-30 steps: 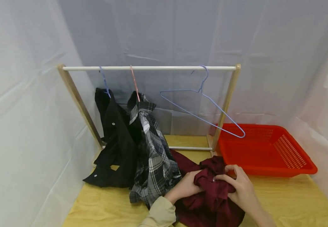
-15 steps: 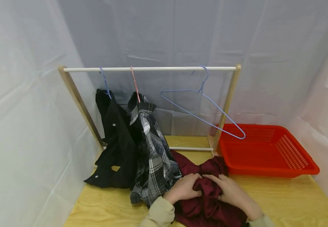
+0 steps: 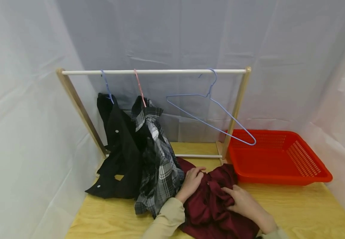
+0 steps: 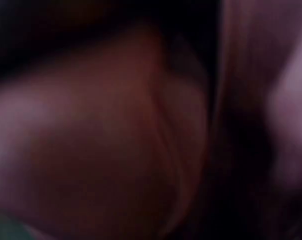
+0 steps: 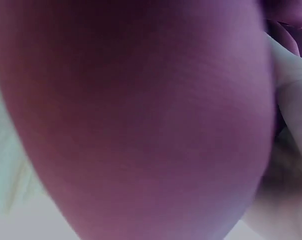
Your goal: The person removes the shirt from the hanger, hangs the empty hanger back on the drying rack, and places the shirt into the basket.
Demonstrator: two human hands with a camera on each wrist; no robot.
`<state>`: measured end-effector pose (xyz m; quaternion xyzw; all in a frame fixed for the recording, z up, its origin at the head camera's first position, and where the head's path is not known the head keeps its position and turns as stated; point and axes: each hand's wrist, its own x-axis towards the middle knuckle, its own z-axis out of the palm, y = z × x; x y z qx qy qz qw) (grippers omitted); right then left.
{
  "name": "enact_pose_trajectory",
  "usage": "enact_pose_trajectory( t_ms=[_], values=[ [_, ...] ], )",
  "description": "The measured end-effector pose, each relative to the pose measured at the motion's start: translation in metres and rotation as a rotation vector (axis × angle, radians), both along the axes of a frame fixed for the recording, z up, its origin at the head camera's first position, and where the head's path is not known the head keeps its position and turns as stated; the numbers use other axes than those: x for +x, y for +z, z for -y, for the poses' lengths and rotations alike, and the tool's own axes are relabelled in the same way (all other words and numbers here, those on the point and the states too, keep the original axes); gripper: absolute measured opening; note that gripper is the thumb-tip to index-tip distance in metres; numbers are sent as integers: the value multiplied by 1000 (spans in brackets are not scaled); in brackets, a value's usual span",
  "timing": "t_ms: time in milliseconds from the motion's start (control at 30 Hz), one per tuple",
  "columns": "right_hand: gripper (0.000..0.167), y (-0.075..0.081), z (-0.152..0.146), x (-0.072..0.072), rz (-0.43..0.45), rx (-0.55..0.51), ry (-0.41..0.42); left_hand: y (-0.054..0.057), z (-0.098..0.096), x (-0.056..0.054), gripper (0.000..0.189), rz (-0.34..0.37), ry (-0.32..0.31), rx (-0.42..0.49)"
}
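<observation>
Right of the right hand [image 3: 245,204], the bench [image 3: 303,212] offers passage before the red basket [image 3: 283,180], while the plaid shirt [image 3: 161,162] obstructs the left hand's [image 3: 191,183] outer side and the blue hanger [image 3: 210,95] hangs in the gap above.

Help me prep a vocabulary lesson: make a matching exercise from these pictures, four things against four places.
Things:
1. maroon garment
2. plaid shirt
3. red basket
4. black shirt

Places:
A. on the pink hanger
B. right of the rack
C. bunched between the left hand and right hand
D. on a blue hanger

Pairs: 1-C, 2-A, 3-B, 4-D
</observation>
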<state>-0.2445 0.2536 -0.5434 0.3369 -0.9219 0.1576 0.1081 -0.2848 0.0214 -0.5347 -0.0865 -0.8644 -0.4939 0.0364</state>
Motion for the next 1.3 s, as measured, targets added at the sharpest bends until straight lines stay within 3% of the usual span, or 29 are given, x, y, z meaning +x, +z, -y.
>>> enact_pose_trajectory(
  t_ms=[133, 233, 300, 500, 567, 633, 700, 800, 900, 1000, 1133, 1233, 1300],
  values=[
    [63, -2, -4, 1, 10, 7, -13, -12, 16, -14, 46, 7, 181, -106],
    [62, -3, -7, 2, 17, 7, -20, -18, 32, -18, 60, 47, 218, -138],
    [61, -4, -8, 2, 24, 9, -28, -19, 37, -18, 60, 22, 207, -203],
    [60, -4, -4, 4, -7, 1, -46, -14, 37, -13, 22, -179, 52, -495],
    [60, -4, -2, 4, -28, -2, -52, -10, 34, -10, 16, -223, 2, -556],
    [61, -5, 0, 3, -46, -2, -59, -7, 31, -7, 17, -219, -69, -553],
    [61, -7, 2, 3, -64, -1, -61, -3, 29, -2, 24, -170, -157, -511],
    [62, -10, 6, 2, -102, 1, -59, 2, 28, 6, 39, -30, -292, -409],
    [67, -10, 8, 1, -120, -9, -63, 7, 32, 17, 59, 90, -356, -357],
    [79, -11, 9, 2, -85, -59, -78, 9, 41, 28, 76, 119, -391, -358],
    [102, -11, 9, 0, -82, -151, -71, 9, 48, 47, 107, 93, -511, -484],
    [120, -8, 6, -7, -146, -142, -1, 7, 45, 61, 124, 28, -589, -696],
    [129, -4, 2, -14, -175, -101, 60, 4, 42, 67, 127, -24, -589, -831]
  ],
)
